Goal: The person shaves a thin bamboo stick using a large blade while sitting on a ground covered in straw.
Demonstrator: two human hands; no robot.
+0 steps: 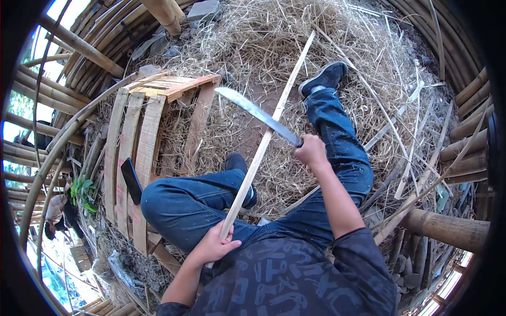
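Left hand [215,245] gripping the bamboo strip [266,139] near its base, right hand [311,150] closed round the machete [257,113] laid across it, apparently mid-shaving; continuing calls for a steady, shallow blade angle.

The bare brown dirt floor [247,129] is mostly covered by a thick litter of pale dry bamboo shavings [263,37]. Long split bamboo strips [416,158] lie scattered across the litter on the right. A low slatted bench of pale bamboo [142,142] stands on the left, with a flat black rectangular object [131,180] (possibly a phone) on its slats. Grey stones [203,9] lie at the far edge.
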